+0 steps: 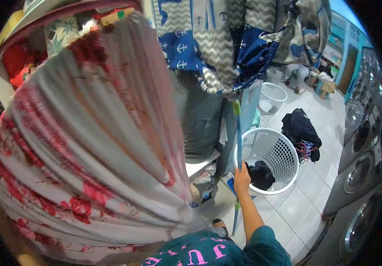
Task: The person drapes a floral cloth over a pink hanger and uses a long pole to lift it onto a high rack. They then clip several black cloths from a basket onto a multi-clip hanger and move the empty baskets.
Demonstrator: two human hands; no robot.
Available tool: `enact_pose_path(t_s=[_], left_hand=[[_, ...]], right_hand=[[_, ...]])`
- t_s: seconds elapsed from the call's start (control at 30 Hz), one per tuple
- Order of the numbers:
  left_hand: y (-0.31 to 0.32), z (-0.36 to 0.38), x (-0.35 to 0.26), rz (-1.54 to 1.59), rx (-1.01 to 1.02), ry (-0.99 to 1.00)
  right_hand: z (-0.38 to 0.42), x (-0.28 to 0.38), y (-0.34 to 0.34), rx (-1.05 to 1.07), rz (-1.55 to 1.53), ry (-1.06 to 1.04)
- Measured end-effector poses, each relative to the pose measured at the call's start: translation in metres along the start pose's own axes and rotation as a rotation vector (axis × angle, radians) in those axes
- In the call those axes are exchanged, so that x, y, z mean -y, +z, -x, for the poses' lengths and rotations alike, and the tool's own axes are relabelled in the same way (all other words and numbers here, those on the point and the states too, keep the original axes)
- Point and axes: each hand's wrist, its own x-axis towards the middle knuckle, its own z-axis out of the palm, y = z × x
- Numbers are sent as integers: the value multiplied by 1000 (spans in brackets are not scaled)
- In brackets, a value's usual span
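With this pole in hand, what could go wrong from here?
The pole in the right hand crosses in front of the nearer white basket and might knock it. The wide floral sheet could snag as the person moves. Dark clothes and hangers on the floor could trip someone.

Single head-worn view, facing forward and down

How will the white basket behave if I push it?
The white basket looks light for its size: mesh walls, few dark clothes inside. It should slide on the smooth-looking tiles, but might tip if pushed near its rim.
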Motion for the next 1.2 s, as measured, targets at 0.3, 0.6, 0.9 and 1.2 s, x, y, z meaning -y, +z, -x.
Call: enact_pose_path(t_s=[0.3,0.6,0.9,1.2], left_hand=[[72,-18,26,499,-19,14],[33,-47,-82,665,129,-95],[11,-57,-117,990,339,-26],[42,-60,-122,1034,235,55]], right_hand=[[143,13,-56,23,-5,188],[85,157,-141,377,-1092,37],[4,244,-136,665,-1148,-180],[-20,269,-113,843,-1468,-64]])
